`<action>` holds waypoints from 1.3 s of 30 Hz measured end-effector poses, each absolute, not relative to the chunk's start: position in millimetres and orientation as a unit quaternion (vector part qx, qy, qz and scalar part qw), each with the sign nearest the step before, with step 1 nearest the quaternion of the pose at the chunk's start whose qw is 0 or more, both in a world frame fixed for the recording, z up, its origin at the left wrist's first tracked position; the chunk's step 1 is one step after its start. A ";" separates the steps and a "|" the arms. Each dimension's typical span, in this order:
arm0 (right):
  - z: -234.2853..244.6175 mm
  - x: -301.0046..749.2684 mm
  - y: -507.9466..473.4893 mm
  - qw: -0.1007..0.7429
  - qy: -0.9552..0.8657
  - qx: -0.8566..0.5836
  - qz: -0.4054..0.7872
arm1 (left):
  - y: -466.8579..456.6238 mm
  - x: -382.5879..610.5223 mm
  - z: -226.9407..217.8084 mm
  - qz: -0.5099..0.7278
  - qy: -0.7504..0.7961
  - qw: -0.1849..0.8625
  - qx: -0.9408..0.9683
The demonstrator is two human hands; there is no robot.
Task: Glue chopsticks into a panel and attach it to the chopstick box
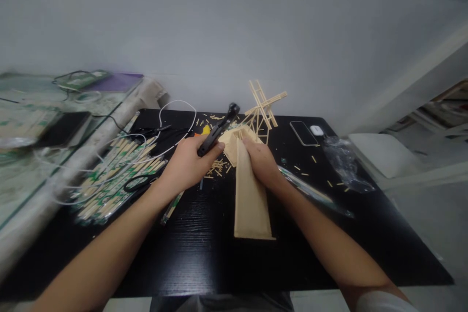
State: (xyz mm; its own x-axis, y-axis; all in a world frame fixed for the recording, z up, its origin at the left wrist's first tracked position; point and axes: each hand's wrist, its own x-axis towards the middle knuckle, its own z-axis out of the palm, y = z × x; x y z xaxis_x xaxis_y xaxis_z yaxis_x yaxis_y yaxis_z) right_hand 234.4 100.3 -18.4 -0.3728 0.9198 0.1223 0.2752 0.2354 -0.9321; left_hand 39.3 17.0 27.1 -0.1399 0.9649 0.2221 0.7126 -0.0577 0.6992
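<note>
My left hand (192,160) is closed around a long black hand tool (219,129), its dark end angled up toward the wall; its exact kind is unclear. My right hand (260,158) grips a pale wooden windmill model (252,202) by its tapered body, which points toward me. Beyond the fingers the model widens into a flat-sided part, and crossed lattice blades (261,102) made of thin sticks stand at its far end. My left thumb is close to the model's wide part; whether they touch is hard to tell.
Bundles of wooden sticks in green-marked wrap (113,180) lie left on the black table (190,253), with a white cable (161,112) and black-handled scissors (137,183). Cut stick bits (217,168) are scattered centrally. At right are a phone (303,133), white case (316,130) and clear plastic bag (345,163).
</note>
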 end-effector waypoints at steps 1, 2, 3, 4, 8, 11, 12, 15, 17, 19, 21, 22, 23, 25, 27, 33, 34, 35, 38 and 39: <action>-17.4 234.1 98.3 0.362 -0.706 -0.425 0.436 | 16.4 40.8 26.0 0.387 0.652 0.194 0.622; -16.2 233.9 96.3 0.362 -0.714 -0.425 0.424 | 15.9 42.3 25.1 0.410 0.642 0.213 0.612; -14.9 233.7 94.2 0.363 -0.722 -0.423 0.411 | 15.6 43.8 24.6 0.428 0.632 0.233 0.603; -13.6 233.5 92.2 0.365 -0.730 -0.420 0.396 | 15.4 45.2 24.5 0.440 0.625 0.252 0.594; -10.4 232.8 86.7 0.378 -0.759 -0.401 0.346 | 15.5 49.1 25.2 0.450 0.622 0.288 0.572; -10.9 232.4 86.1 0.391 -0.775 -0.385 0.313 | 16.4 49.7 23.3 0.469 0.617 0.288 0.563; -11.3 232.4 86.4 0.394 -0.780 -0.378 0.304 | 16.6 49.6 22.5 0.476 0.611 0.299 0.558; -12.2 232.4 87.0 0.399 -0.791 -0.363 0.288 | 16.8 49.8 21.3 0.490 0.584 0.377 0.527; -12.6 232.5 87.0 0.401 -0.796 -0.352 0.287 | 16.6 50.8 21.8 0.497 0.557 0.444 0.496; -12.8 232.7 86.7 0.400 -0.799 -0.342 0.292 | 16.6 52.4 22.4 0.501 0.530 0.495 0.472; -12.4 233.2 86.7 0.398 -0.798 -0.339 0.299 | 16.9 53.9 22.2 0.503 0.515 0.520 0.461; -11.8 233.7 87.0 0.398 -0.797 -0.340 0.301 | 17.2 54.3 21.7 0.501 0.513 0.522 0.461; -10.9 234.6 87.6 0.397 -0.795 -0.344 0.301 | 17.5 54.5 21.1 0.499 0.515 0.520 0.464; -8.3 237.4 89.8 0.397 -0.790 -0.364 0.292 | 18.1 54.1 19.8 0.491 0.526 0.502 0.480; -4.8 241.3 93.1 0.402 -0.780 -0.392 0.276 | 18.8 53.1 18.6 0.475 0.543 0.461 0.516; 10.8 254.0 98.7 0.429 -0.746 -0.439 0.256 | 18.1 50.0 21.5 0.421 0.567 0.307 0.638; 14.4 257.6 98.7 0.426 -0.743 -0.441 0.268 | 17.1 48.3 23.6 0.415 0.571 0.283 0.649; 18.3 262.7 98.7 0.421 -0.740 -0.441 0.283 | 16.0 45.8 26.3 0.408 0.577 0.258 0.659; 30.3 289.5 100.1 0.415 -0.743 -0.439 0.289 | 12.0 34.6 36.2 0.373 0.598 0.186 0.685; 33.5 302.4 100.8 0.405 -0.748 -0.450 0.272 | 10.9 30.3 39.6 0.354 0.605 0.168 0.693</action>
